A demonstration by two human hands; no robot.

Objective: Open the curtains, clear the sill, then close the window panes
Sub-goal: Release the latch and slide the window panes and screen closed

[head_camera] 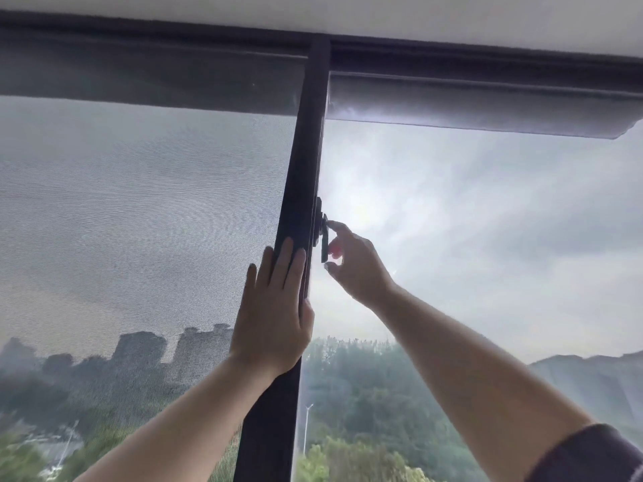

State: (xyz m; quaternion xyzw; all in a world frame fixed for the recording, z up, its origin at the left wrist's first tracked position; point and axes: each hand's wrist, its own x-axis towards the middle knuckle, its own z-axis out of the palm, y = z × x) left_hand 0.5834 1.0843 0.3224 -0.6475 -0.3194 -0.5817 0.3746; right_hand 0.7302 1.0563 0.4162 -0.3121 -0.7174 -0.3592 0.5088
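A dark vertical window frame (pixel 306 151) runs down the middle of the view. My left hand (pixel 275 304) lies flat against it with fingers stretched upward. A small dark window handle (pixel 324 241) sticks out on the frame's right side, hanging downward. My right hand (pixel 355 262) pinches this handle between index finger and thumb. The left pane (pixel 139 220) is covered by a fine mesh screen. The right pane (pixel 487 238) shows bright sky. The sill is out of view.
Two grey roller blinds are rolled up at the top, one on the left (pixel 149 78) and one on the right (pixel 480 106), under a white ceiling. Trees, buildings and hills lie outside below.
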